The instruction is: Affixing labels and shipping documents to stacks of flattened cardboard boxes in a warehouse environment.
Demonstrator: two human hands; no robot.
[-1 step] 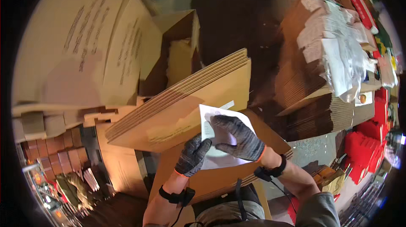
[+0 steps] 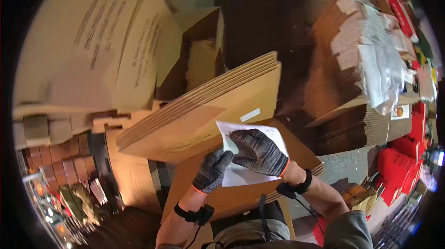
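The right hand (image 2: 259, 150), in a grey knit glove with an orange cuff, lies curled over a white sheet of paper (image 2: 250, 156), its fingers pressing the sheet's upper left part. The left hand (image 2: 212, 170), gloved the same way, pinches the paper's left edge between thumb and bent fingers. The sheet is thin, roughly rectangular and faintly printed, and it rests on a flat brown cardboard piece (image 2: 204, 188) near that piece's upper edge. Just beyond it leans a stack of flattened cardboard boxes (image 2: 208, 110), smooth-faced with ribbed edges. An open cardboard box (image 2: 199, 59) stands behind the stack.
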